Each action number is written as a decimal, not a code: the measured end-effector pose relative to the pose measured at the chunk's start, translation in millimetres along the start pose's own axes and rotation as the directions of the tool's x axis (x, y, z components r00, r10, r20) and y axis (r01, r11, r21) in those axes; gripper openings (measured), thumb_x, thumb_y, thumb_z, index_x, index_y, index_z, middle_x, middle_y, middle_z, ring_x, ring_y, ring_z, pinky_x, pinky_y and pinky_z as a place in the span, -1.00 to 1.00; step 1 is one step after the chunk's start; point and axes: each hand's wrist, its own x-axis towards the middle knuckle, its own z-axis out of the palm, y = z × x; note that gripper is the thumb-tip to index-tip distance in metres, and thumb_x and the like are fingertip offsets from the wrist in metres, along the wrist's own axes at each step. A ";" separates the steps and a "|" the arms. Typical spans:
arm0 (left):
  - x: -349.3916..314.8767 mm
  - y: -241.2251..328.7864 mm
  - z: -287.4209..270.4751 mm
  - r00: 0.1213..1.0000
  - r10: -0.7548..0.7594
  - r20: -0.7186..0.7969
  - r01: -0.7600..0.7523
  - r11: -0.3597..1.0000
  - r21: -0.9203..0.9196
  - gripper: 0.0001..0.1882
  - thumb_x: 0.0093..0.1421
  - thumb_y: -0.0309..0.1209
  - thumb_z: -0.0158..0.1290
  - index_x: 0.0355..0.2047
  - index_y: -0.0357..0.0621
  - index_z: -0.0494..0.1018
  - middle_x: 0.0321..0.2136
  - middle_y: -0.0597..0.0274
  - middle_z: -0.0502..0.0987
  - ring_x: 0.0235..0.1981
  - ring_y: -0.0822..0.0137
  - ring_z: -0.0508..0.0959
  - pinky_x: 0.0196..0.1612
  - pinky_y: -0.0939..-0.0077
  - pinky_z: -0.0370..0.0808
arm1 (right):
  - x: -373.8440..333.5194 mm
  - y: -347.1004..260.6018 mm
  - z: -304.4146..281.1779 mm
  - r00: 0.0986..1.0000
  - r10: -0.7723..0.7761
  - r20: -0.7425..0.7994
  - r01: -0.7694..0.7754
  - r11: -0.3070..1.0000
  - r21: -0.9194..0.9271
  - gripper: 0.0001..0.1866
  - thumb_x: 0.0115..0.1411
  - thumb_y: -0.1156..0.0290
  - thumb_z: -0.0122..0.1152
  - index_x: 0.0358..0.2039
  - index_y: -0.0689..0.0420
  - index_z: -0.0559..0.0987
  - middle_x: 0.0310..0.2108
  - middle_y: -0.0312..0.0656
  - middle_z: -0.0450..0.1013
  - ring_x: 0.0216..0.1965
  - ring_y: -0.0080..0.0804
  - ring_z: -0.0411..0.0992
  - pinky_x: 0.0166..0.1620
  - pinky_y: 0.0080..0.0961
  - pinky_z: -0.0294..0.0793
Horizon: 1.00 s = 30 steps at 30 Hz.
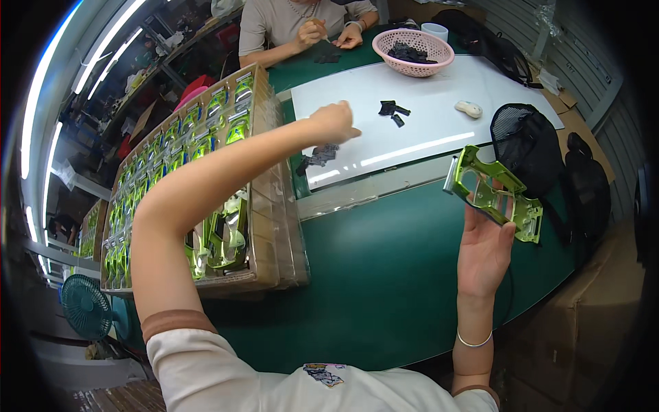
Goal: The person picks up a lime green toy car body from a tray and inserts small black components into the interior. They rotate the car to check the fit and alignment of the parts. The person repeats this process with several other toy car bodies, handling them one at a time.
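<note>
On the right, my right hand (485,255) grips a bright green plastic housing (513,206) with cut-outs, holding it raised over the table. A silvery strip shows at the housing's left end. My left arm stretches across the carton, and my left hand (333,123) is above the left part of the white board (425,96). Its fingers are curled, and whatever they may hold is hidden. Close below that hand lies a cluster of small dark pieces (321,155). Several black pieces (395,111) lie farther right on the board.
A divided carton (264,206) full of green housings stands at left. At the back are a pink basket (414,66) of black pieces and another person's hands (350,37). A pale mouse-shaped object (469,108) and a black mesh bag (525,141) are at right. A fan (86,307) stands at lower left.
</note>
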 end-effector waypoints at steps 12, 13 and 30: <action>34.6 -10.0 29.3 0.898 -0.253 0.359 0.383 0.852 -0.356 -0.20 0.13 -0.03 -0.06 0.08 -0.41 -0.15 -0.14 -0.31 0.27 -0.42 0.00 0.55 -0.49 0.20 0.62 | 1.7 -3.2 1.0 0.987 0.148 -0.057 -0.141 0.985 0.102 -0.33 0.10 0.20 0.17 0.15 0.14 0.13 0.12 -0.10 0.14 0.10 -0.28 0.19 0.10 -0.39 0.32; 37.1 -7.2 24.4 0.908 -0.222 0.354 0.360 0.847 -0.391 -0.21 0.14 -0.04 -0.07 0.07 -0.42 -0.17 -0.09 -0.34 0.23 -0.43 0.00 0.55 -0.49 0.21 0.62 | 1.8 -3.9 0.6 0.987 0.149 -0.058 -0.143 0.985 0.102 -0.33 0.10 0.21 0.17 0.15 0.14 0.13 0.12 -0.10 0.13 0.10 -0.28 0.19 0.10 -0.38 0.32; -4.7 -57.2 41.0 0.762 0.434 0.480 -0.629 0.319 0.709 -0.76 -0.15 -0.27 0.20 -0.55 -0.20 0.52 -0.56 0.11 0.54 -0.45 0.13 0.56 -0.40 0.33 0.48 | 7.0 -0.2 -1.9 0.986 0.139 -0.096 -0.133 0.989 0.066 -0.38 0.08 0.37 0.19 0.12 0.12 0.16 0.10 -0.13 0.16 0.11 -0.31 0.18 0.14 -0.35 0.27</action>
